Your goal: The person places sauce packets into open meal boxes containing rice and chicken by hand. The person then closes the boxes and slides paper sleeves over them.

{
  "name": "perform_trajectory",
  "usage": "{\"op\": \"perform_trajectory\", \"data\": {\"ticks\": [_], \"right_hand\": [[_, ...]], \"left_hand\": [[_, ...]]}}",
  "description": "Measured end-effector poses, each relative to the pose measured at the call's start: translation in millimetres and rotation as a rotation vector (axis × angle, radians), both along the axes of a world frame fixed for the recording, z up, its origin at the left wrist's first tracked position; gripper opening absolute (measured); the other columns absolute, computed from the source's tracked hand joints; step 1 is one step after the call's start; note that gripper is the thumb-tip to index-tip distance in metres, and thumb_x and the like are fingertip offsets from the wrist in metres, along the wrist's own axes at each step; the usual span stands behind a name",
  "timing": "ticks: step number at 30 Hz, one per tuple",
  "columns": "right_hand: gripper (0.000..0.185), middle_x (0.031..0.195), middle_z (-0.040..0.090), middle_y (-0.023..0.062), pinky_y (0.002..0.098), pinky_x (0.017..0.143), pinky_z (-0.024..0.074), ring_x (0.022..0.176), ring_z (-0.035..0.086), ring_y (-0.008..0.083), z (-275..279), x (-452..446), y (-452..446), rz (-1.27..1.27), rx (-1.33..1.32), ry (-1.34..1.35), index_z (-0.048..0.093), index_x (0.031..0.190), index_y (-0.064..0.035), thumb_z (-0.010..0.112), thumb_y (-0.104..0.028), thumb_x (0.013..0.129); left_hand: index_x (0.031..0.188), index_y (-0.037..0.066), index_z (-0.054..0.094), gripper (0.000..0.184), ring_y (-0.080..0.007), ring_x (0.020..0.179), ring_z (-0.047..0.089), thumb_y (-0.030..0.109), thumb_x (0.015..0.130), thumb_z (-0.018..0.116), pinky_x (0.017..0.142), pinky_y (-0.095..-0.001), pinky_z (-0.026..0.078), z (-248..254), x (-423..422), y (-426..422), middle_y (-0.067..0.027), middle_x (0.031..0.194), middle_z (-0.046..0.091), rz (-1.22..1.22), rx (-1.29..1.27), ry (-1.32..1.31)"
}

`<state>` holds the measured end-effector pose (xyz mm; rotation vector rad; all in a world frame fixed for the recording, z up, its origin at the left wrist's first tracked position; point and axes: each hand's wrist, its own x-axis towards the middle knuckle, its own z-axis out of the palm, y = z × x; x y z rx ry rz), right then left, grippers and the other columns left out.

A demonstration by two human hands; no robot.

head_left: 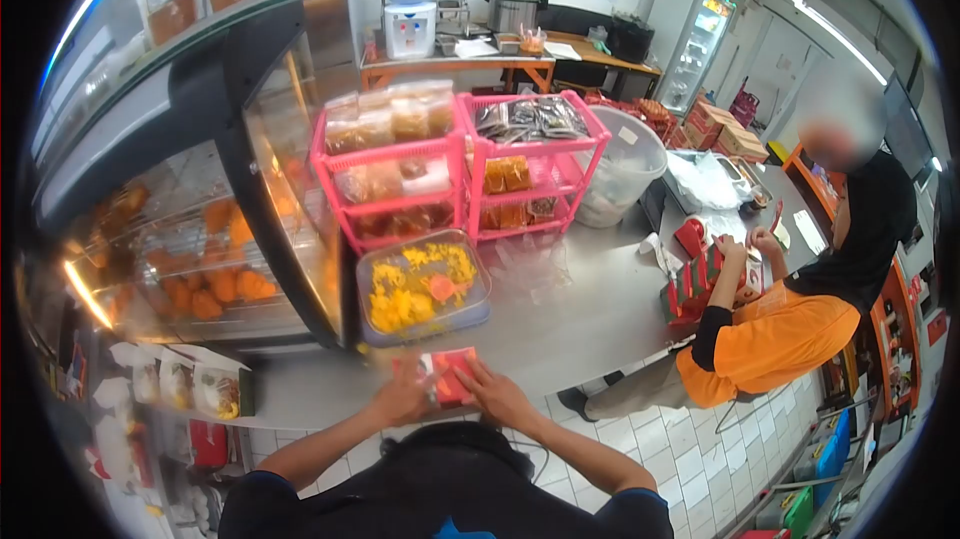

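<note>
A small red and white box (453, 376) lies at the near edge of the steel counter (560, 339). My left hand (405, 396) rests against its left side, somewhat blurred. On its right side lies my right hand (492, 389), fingers stretched over the top. Just beyond the box stands a clear plastic tub (480, 311) of yellow pieces (402, 307) with a round orange-pink item (441, 287) among them.
Pink racks (465, 164) of packets stand behind the tub, beside a big clear bucket (612, 164). A heated glass cabinet (215, 239) is at left, open boxes (190, 389) below it. At right a co-worker (790, 329) handles red-green boxes (692, 289).
</note>
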<state>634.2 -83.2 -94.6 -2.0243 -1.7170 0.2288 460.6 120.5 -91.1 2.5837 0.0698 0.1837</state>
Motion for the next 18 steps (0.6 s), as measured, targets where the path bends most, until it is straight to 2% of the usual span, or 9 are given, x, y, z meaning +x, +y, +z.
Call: {"op": "perform_trajectory", "data": {"ticks": [3,5,7,9,11,12,13,15,18], "right_hand": [[0.068,0.157,0.04,0.0203,0.0438,0.097,0.0524,0.138,0.048,0.0386,9,2,-24,-0.069,0.108,-0.107,0.046,0.152,-0.0223,0.07,-0.02,0.089],[0.063,0.151,0.05,0.0166,0.0439,0.1,0.0503,0.138,0.049,0.0379,-11,25,-43,-0.142,0.179,-0.159,0.057,0.144,-0.02,0.076,-0.02,0.084],[0.065,0.146,0.057,0.0128,0.0457,0.106,0.0464,0.137,0.053,0.0343,-26,52,-71,-0.279,0.23,0.074,0.055,0.146,-0.0234,0.075,-0.019,0.084],[0.063,0.143,0.06,0.0136,0.0468,0.108,0.0457,0.133,0.057,0.0335,-9,77,-96,-0.482,0.106,-0.021,0.057,0.145,-0.0233,0.07,-0.009,0.085],[0.062,0.145,0.057,0.0164,0.0477,0.109,0.0456,0.135,0.054,0.0343,2,118,-118,-0.484,0.122,-0.124,0.057,0.145,-0.0188,0.065,-0.001,0.086],[0.058,0.147,0.055,0.0179,0.0478,0.11,0.0432,0.136,0.051,0.0361,8,136,-131,-0.495,0.084,-0.243,0.06,0.14,-0.0132,0.068,-0.001,0.083],[0.055,0.149,0.053,0.0194,0.0478,0.112,0.0407,0.137,0.049,0.0379,18,154,-130,-0.499,0.066,-0.366,0.063,0.135,-0.0077,0.071,-0.001,0.081],[0.052,0.138,0.061,0.018,0.0452,0.107,0.0465,0.135,0.052,0.0321,44,138,-72,-0.495,0.416,-0.219,0.06,0.137,-0.0059,0.065,0.001,0.086],[0.04,0.125,0.067,0.0126,0.0383,0.094,0.0553,0.122,0.061,0.0238,42,53,15,-0.421,0.279,0.028,0.064,0.129,-0.0035,0.064,0.001,0.089]], "left_hand": [[0.159,0.027,0.033,0.086,-0.0538,0.146,0.024,0.04,0.085,0.075,0.116,-0.0625,0.03,32,15,-27,-0.0335,0.152,0.03,0.036,0.229,0.1],[0.159,0.025,0.032,0.083,-0.054,0.144,0.028,0.04,0.089,0.073,0.116,-0.0538,0.035,20,46,-42,-0.0357,0.154,0.025,0.022,0.222,0.062],[0.154,0.021,0.04,0.072,-0.0511,0.14,0.036,0.039,0.092,0.07,0.114,-0.0528,0.038,16,77,-57,-0.0337,0.154,0.03,-0.028,-0.033,-0.064],[0.151,0.017,0.046,0.065,-0.0449,0.134,0.046,0.036,0.093,0.069,0.11,-0.0489,0.042,11,80,-52,-0.0286,0.15,0.04,-0.076,-0.191,-0.171],[0.149,0.015,0.048,0.062,-0.0353,0.124,0.058,0.031,0.094,0.07,0.104,-0.0424,0.048,7,51,-47,-0.0204,0.141,0.054,-0.101,-0.249,-0.234],[0.138,0.012,0.057,0.048,-0.0312,0.116,0.062,0.029,0.094,0.068,0.099,-0.0449,0.05,18,23,-40,-0.0119,0.126,0.066,0.0,-0.203,-0.163],[0.132,0.012,0.061,0.041,-0.0322,0.116,0.062,0.029,0.094,0.068,0.098,-0.045,0.05,3,-5,-30,-0.0119,0.124,0.067,0.105,-0.239,-0.135],[0.12,0.011,0.067,0.031,-0.033,0.113,0.063,0.027,0.094,0.067,0.095,-0.0444,0.051,-24,-69,-6,-0.0126,0.118,0.069,0.382,-0.27,-0.047],[0.112,0.008,0.07,0.024,-0.0325,0.1,0.069,0.024,0.094,0.066,0.088,-0.0426,0.054,-45,-167,17,-0.0152,0.105,0.072,0.799,-0.368,0.06]]}}
